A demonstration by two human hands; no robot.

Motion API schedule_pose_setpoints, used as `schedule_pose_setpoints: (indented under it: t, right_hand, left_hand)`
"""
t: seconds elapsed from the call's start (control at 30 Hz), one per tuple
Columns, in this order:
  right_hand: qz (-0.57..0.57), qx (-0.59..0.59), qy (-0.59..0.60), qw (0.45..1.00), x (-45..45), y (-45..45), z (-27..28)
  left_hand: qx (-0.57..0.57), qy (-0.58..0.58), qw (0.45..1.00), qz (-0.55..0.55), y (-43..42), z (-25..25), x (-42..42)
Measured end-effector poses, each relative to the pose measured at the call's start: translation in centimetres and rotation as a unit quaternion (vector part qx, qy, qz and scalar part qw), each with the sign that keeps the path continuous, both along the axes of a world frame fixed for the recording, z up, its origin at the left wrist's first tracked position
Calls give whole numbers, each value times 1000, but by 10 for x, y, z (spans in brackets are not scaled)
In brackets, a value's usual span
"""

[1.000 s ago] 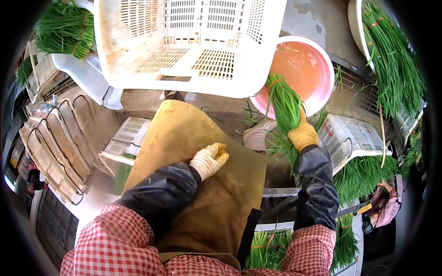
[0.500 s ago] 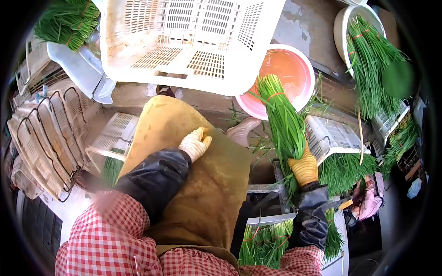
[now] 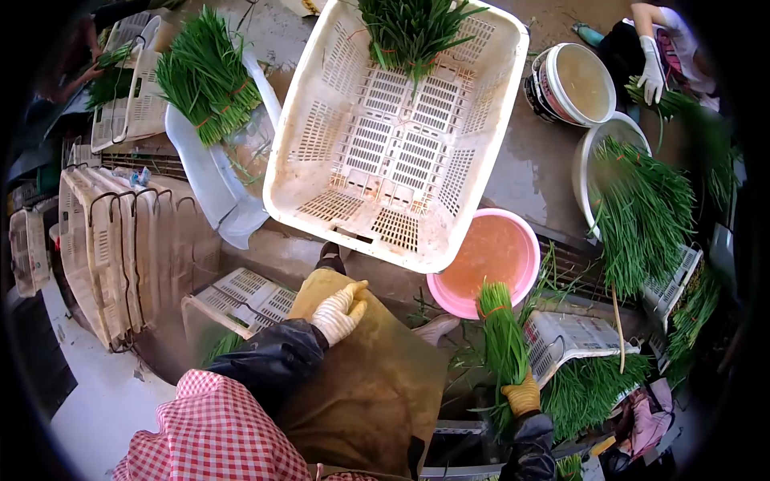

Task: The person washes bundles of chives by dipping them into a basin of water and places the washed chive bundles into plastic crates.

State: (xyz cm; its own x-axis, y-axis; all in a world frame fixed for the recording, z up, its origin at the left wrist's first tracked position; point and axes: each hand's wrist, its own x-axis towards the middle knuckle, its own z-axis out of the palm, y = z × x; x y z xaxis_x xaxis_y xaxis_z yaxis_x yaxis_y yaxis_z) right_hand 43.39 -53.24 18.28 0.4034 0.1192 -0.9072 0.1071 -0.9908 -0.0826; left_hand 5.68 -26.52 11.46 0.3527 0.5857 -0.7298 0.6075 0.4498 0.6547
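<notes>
My right hand (image 3: 523, 394), in a yellow-palmed work glove, is closed around the leafy part of a bunch of garlic chives (image 3: 502, 337). A red band ties the bunch near its pale cut ends, which point away from me beside the near rim of a pink basin (image 3: 527, 286) of cloudy orange-brown water. My left hand (image 3: 337, 313), in a whitish glove, rests over the brown apron (image 3: 361, 377) with fingers curled and nothing visible in them. Ahead stands a large white slotted crate (image 3: 393, 152); banded chives (image 3: 417, 32) lie at its far end.
Banded chives (image 3: 210, 80) lie on a pale plastic piece at left, above stacked crates (image 3: 104, 256). At right, chives (image 3: 642, 216) overhang a tub (image 3: 589, 172) near a white bucket (image 3: 581, 84). A co-worker's gloved hand (image 3: 651, 72) is at upper right; another person's hand (image 3: 92, 72), upper left.
My view has tilted up, bringing the crate's chives and other people into sight. My right hand has drawn the chive bunch slightly back from the basin. The left hand stays over the apron.
</notes>
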Motion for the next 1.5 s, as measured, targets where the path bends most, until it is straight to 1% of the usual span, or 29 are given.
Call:
schedule_pose_setpoints:
  t: [0.03,0.07,0.13,0.2,0.23,0.27,0.33,0.4,0.43,0.47,0.5,0.53,0.6,0.63,0.67,0.73,0.8,0.87,0.9,0.97,1.0,1.07,1.13,1.23,1.3,1.33,1.43,1.47,1.5]
  right_hand:
    - [10,17,-10,1000,1,19,35]
    - [23,30,-18,999,1,35,68]
    - [54,57,-14,997,0,70,129]
    - [37,90,-8,995,-15,143,197]
    - [76,80,-18,994,-19,174,218]
    - [75,92,-9,993,-20,203,234]
    - [133,85,-4,987,-18,257,240]
    - [235,131,-9,963,-22,323,223]
    - [309,123,-45,942,-28,357,209]
    - [382,112,-79,914,-34,391,192]
    - [447,111,-107,881,-36,420,173]
    - [510,109,-133,843,-37,448,152]
    - [610,23,-190,769,-49,508,114]
    - [640,-2,-207,740,-51,534,92]
    - [669,-28,-222,709,-50,556,72]
    - [720,-54,-216,657,-40,600,40]
    - [770,-60,-240,588,-21,633,9]
    - [808,-72,-282,512,1,667,-26]
    - [828,-69,-305,465,1,681,-32]
    - [801,-142,-322,484,-16,711,-38]
    - [805,-104,-352,465,9,716,-61]
    - [755,-96,-403,509,24,732,-77]
    - [728,-121,-431,519,36,742,-81]
    - [700,-116,-459,535,49,742,-78]
    - [655,-99,-481,574,56,733,-66]
    - [654,-100,-483,574,63,725,-62]
    - [566,-2,-512,646,93,685,-56]
    - [507,1,-506,697,96,670,-48]
    - [451,36,-523,722,101,651,-45]
  left_hand:
    - [-12,-19,998,61,17,2,-5]
    - [-28,-21,992,117,27,-10,-17]
    - [114,44,987,109,74,5,-22]
    - [255,89,955,125,120,-15,-40]
    - [345,139,924,82,148,-19,-44]
    - [429,190,882,39,175,-22,-46]
    - [416,266,870,8,227,-38,-45]
    - [338,343,877,-1,273,-44,-29]
    - [326,346,880,-4,292,-54,-27]
    - [313,349,883,-8,310,-65,-25]
    - [251,352,901,-24,329,-71,-21]
    - [215,337,916,-27,341,-76,-19]
    - [138,327,934,-35,361,-88,-17]
    - [204,332,921,-33,358,-111,-24]
    - [191,331,924,-29,356,-119,-28]
    - [236,321,917,-26,354,-124,-28]
    - [241,317,917,-19,352,-127,-29]
    - [269,295,917,-16,350,-135,-31]
    - [298,290,910,-9,347,-140,-32]
    - [306,276,911,1,346,-145,-32]
    - [318,268,909,8,345,-144,-33]
    - [324,261,909,19,344,-143,-33]
    - [349,242,905,27,342,-145,-34]
    - [339,252,906,29,343,-143,-33]
    - [339,253,906,25,342,-145,-34]
    - [338,254,906,21,342,-146,-34]
    - [312,258,914,21,345,-141,-28]
    - [305,266,914,23,346,-135,-30]
    - [290,268,919,16,346,-135,-31]
